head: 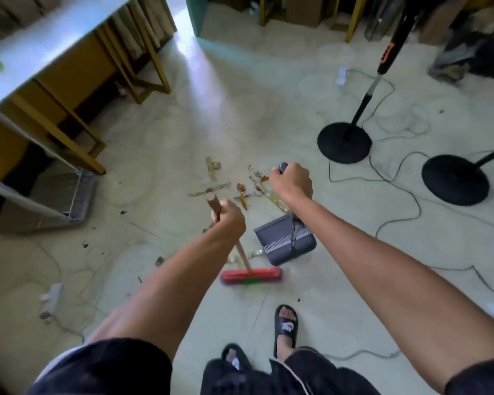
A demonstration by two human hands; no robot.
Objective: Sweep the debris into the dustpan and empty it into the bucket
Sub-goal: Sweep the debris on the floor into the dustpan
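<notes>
My left hand (229, 217) grips the wooden handle of a broom whose red head (251, 275) rests on the pale floor just in front of my feet. My right hand (291, 179) grips the top of the long handle of a grey dustpan (283, 242), which stands on the floor to the right of the broom head. Debris (211, 188) of pale strips and brown scraps lies scattered on the floor beyond both hands. A few more scraps (240, 256) lie between the broom head and the dustpan. No bucket is visible.
A yellow-legged table (54, 47) stands at the far left, with a metal-framed bin (54, 195) under its near end. Two black round stand bases (344, 142) (455, 181) and loose cables (397, 178) occupy the right. A white power strip (50, 299) lies near left.
</notes>
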